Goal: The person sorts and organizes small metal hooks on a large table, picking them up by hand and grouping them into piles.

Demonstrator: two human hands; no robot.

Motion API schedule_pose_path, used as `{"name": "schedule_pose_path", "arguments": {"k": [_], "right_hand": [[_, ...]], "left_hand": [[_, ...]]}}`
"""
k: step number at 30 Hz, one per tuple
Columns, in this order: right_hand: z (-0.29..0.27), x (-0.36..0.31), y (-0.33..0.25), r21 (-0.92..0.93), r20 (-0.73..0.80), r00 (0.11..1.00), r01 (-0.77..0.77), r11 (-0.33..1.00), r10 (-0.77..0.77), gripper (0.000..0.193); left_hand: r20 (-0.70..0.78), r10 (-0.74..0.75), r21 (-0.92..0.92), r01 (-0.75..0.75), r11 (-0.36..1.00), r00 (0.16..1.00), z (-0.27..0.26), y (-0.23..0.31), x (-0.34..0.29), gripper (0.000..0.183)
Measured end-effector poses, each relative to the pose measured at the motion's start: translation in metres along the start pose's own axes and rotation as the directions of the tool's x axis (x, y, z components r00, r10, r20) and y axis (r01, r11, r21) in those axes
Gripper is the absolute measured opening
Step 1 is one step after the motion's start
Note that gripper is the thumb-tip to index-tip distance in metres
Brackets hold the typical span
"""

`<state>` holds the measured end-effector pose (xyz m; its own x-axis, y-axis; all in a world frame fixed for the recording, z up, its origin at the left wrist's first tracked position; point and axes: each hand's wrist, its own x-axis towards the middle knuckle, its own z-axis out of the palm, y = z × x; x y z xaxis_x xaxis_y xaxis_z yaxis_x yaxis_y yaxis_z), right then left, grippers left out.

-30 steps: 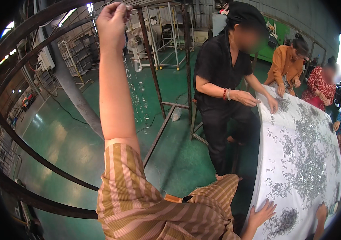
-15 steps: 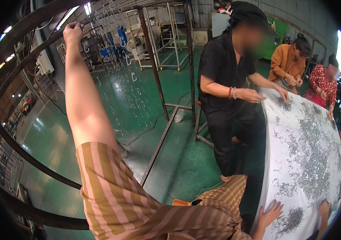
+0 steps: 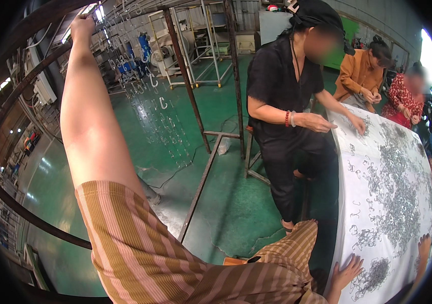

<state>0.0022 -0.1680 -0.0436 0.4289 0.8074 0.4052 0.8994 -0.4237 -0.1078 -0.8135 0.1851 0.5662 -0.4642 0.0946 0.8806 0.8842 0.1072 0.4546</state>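
My left arm stretches up to the far upper left, where my left hand [image 3: 83,24] is closed beside the dark metal frame [image 3: 59,53]. Its fingers are bent together, and what they hold is too small to make out. Just right of it hang linked chains of metal S-shaped hooks [image 3: 163,103]. My right hand [image 3: 346,273] lies open, fingers spread, on the edge of the white-covered table [image 3: 346,202]. Next to its fingertips is a small pile of metal hooks [image 3: 375,273]; a larger spread of hooks [image 3: 393,197] covers the table's middle.
A person in black [image 3: 287,86] works at the table's left side. Two people, in orange [image 3: 355,71] and red [image 3: 403,96], are at its far end. Another person's hand [image 3: 423,245] reaches over the right edge. Frame bars [image 3: 195,192] stand near my legs on the green floor.
The view has shifted, and my left hand is a little higher and further left. My right hand stays on the table. The other person's hand at the right has moved farther up the table.
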Motion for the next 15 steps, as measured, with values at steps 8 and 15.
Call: {"name": "schedule_pose_path", "arguments": {"k": [8, 15], "right_hand": [[-0.008, -0.004, 0.008, -0.075, -0.007, 1.000, 0.002, 0.997, -0.003, 0.078], [-0.004, -0.004, 0.015, -0.143, -0.008, 1.000, 0.026, 0.989, -0.028, 0.070]], "left_hand": [[0.076, 0.029, 0.310, -0.052, 0.949, 0.997, 0.041, -0.022, -0.007, 0.036], [-0.082, -0.076, 0.036, 0.079, 0.996, 0.994, 0.048, -0.016, -0.022, 0.036]]}}
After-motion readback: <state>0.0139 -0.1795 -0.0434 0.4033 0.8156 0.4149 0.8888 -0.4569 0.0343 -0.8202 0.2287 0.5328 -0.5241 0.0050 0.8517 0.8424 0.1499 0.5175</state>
